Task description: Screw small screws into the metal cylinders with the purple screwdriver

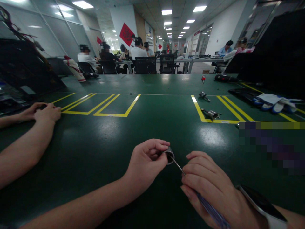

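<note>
1. Metal cup (170,155) sits in my left grip (149,160), pinched between thumb and fingers, its open mouth turned toward me and to the right. I cannot tell whether it touches the counter (95,140) beneath.
2. My right grip (209,179) is closed around a screwdriver (211,210). Its handle runs back under my palm, and its thin shaft (177,165) slants up to the left into the cup's mouth; the tip is hidden.
3. Cup and screwdriver are on my side of the counter, well apart from its far edge and between its left and right edges.
4. I wear a watch (260,202) on my right wrist.
5. Farther toward the far edge, right of the cup, lie two metal parts: the nearer part (212,114) just inside yellow tape (198,109), with small bits beside it, and the farther part (203,95) behind it.
6. Near the far edge lie a red tool (203,78) and, to its right, a dark tool (224,78).
7. Toward the right edge, gloves (274,101) lie by a black tray (245,94).
8. Toward the left edge, another person's hands (47,113) are close together around something dark.
</note>
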`<state>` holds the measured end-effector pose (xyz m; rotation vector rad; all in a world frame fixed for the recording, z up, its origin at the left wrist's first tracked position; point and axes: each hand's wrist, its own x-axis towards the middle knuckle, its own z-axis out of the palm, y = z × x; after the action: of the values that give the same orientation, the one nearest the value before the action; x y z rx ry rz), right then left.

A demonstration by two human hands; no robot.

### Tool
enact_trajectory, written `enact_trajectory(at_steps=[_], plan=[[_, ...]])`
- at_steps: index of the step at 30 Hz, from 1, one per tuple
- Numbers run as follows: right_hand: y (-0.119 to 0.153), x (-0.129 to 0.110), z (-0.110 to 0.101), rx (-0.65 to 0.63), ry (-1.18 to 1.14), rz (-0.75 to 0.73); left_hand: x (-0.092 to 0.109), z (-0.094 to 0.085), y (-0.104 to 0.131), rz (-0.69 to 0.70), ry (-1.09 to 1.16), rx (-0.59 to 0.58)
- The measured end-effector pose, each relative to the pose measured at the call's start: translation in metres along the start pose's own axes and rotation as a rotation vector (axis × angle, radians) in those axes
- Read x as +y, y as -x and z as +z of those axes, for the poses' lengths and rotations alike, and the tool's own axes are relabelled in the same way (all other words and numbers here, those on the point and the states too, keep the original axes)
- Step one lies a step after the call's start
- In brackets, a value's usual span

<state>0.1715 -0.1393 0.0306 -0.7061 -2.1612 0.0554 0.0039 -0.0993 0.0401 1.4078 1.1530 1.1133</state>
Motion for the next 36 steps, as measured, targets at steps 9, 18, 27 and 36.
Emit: enact_trajectory(at_steps=[9,18,27,36], plan=[[-0.0013,-0.0003,-0.0004,-0.011,-0.005,0.003,0.0002,-0.0015,0.0010,-0.021,0.030,-0.023],[0.0000,-0.0012,-0.0026,0.001,-0.017,-0.006,0.0002,-0.0015,0.0005,-0.002,0.030,0.005],[-0.0021,-0.0011,-0.0026,-0.004,-0.016,-0.001,0.0000,-0.0018,-0.0001,-0.004,0.030,0.006],[-0.0017,-0.0015,-0.0010,-0.012,-0.016,0.012,0.0005,-0.0019,-0.0008,-0.030,0.039,0.007]])
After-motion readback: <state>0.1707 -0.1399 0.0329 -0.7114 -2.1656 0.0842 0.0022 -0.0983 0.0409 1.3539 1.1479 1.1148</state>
